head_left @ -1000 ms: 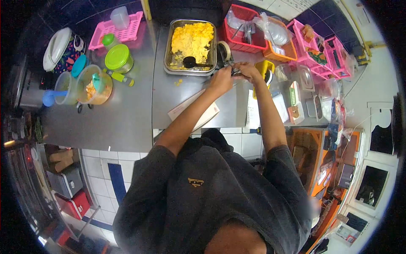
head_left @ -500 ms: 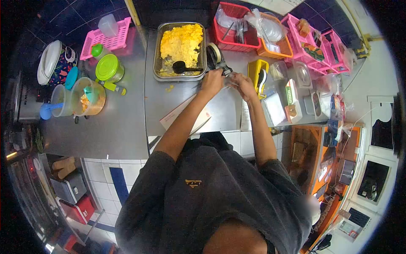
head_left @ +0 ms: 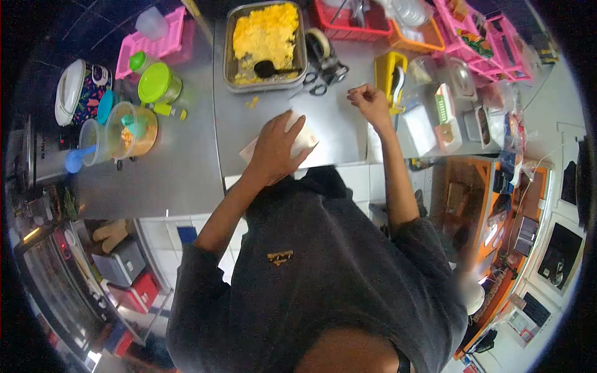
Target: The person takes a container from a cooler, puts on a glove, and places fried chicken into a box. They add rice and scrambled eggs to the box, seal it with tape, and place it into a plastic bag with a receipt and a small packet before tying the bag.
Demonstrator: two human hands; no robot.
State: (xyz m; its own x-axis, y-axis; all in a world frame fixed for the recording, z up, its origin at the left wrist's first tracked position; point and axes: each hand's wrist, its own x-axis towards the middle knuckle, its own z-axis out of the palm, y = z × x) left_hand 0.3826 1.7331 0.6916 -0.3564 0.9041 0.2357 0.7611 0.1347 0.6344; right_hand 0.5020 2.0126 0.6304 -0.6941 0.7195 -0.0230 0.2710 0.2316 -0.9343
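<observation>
My left hand (head_left: pixel 278 146) lies with spread fingers on a pale, flat paper-like packet (head_left: pixel 305 138) near the counter's front edge. The hand covers much of the packet. To the right and farther back, my right hand (head_left: pixel 371 104) is raised with thumb and fingers pinched together; whatever is between them is too small to make out. Scissors (head_left: pixel 318 89) rest on the steel between the hands and a black tape dispenser (head_left: pixel 336 69). A yellow dispenser (head_left: pixel 384 78) stands just beyond my right hand.
At the back sits a metal tray (head_left: pixel 229 62) of yellow crumbled food with a black scoop (head_left: pixel 266 69). Tubs, including a green-lidded one (head_left: pixel 160 82), stand left. Red (head_left: pixel 354 30), orange and pink baskets line the back right. White sheets (head_left: pixel 420 129) lie at right.
Both hands have left the scissors and tape area. My left hand came down onto the packet; my right moved slightly right. The scissors now lie on the counter. The whole view shifted a little.
</observation>
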